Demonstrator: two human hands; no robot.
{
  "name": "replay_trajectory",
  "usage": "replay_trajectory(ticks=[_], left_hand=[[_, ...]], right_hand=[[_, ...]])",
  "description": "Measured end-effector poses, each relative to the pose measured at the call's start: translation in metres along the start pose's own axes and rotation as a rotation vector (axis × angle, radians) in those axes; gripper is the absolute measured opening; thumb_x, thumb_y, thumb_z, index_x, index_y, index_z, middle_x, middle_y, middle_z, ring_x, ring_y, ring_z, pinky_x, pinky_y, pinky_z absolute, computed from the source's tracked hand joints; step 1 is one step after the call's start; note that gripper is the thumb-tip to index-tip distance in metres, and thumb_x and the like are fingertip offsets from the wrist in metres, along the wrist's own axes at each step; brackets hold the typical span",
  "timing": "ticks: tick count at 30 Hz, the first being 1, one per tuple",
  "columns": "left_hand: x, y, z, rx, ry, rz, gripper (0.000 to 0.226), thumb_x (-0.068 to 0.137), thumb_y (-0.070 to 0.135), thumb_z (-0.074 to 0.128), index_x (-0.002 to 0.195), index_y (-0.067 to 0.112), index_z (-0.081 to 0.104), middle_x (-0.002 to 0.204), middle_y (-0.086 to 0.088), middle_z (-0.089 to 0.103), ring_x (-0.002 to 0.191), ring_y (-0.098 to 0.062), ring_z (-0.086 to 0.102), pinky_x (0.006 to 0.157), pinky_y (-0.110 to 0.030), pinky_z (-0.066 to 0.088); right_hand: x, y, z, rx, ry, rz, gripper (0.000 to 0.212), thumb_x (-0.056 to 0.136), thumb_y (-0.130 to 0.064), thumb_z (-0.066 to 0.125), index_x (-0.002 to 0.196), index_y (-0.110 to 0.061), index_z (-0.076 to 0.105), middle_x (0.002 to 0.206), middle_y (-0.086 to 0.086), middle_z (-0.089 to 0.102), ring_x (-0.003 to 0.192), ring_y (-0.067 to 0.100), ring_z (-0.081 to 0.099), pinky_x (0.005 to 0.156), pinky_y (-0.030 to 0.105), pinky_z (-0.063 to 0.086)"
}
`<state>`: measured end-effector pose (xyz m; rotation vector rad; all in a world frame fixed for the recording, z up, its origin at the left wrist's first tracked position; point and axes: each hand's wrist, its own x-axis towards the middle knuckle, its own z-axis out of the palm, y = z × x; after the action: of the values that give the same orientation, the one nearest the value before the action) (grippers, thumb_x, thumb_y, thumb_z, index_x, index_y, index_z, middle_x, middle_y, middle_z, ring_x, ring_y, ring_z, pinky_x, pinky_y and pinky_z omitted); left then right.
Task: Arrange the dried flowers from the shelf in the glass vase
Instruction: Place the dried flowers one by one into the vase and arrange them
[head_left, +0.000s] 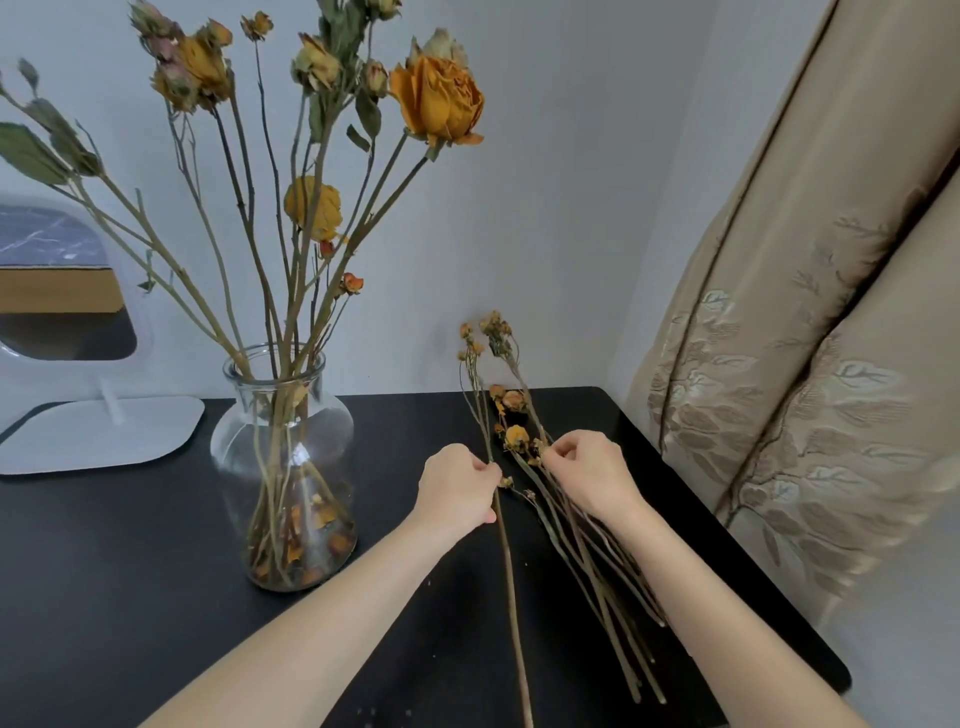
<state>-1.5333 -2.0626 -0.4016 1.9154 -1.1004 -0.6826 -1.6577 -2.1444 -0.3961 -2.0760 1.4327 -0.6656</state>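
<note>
1. The single stem (511, 587) runs from the near edge of the worktop (156, 597) up between the hands. It looks dry and thin, so it could be snapped if it is levered against the worktop while being lifted.
2. This stem is pinched partway up by the left hand (460, 486); it could be crushed by a harder squeeze.
3. The right hand (587, 475) is curled, its fingertips pinched on the tops of the loose stems (597, 571) lying just beside. Side twigs appear tangled there, so small heads could be torn off if the stems are pulled apart quickly.
4. The glass vase (283, 467) stands to the left, near the left forearm, and could be knocked by a careless sweep.
5. Its neck is already crowded by the arranged flowers (436, 98). Brittle petals could be shed when another stem is pushed in.
</note>
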Motion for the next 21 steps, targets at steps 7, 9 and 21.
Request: replay_trajectory(ticks=[7,9,21], left_hand=[[-0.020,0.021,-0.024,-0.037,-0.003,0.134,0.012,0.096,0.023,0.045,0.092,0.016,0.053,0.057,0.001,0.053,0.028,0.002,0.048,0.035,-0.005,0.036],[-0.028,0.027,-0.031,-0.042,-0.005,0.208,0.012,0.096,0.023,0.045,0.095,0.016,0.054,0.057,0.002,0.053,0.030,0.003,0.048,0.036,-0.005,0.036],[-0.105,0.045,-0.104,-0.125,0.045,0.664,0.012,0.090,0.035,0.050,0.091,0.026,0.057,0.047,0.010,0.054,0.038,-0.002,0.044,0.050,-0.018,0.044]], right_hand=[[-0.001,-0.017,-0.015,0.276,0.079,0.037,0.020,0.092,-0.026,0.056,0.094,-0.012,0.069,0.085,0.006,0.069,0.072,0.009,0.060,0.058,0.018,0.041],[-0.003,-0.022,-0.018,0.302,0.128,0.001,0.020,0.092,-0.027,0.055,0.098,-0.012,0.067,0.084,0.000,0.067,0.073,0.005,0.057,0.059,0.016,0.039],[-0.039,-0.087,-0.055,0.529,0.235,-0.306,0.012,0.094,-0.025,0.051,0.085,-0.024,0.059,0.075,-0.003,0.059,0.068,0.005,0.053,0.062,0.017,0.042]])
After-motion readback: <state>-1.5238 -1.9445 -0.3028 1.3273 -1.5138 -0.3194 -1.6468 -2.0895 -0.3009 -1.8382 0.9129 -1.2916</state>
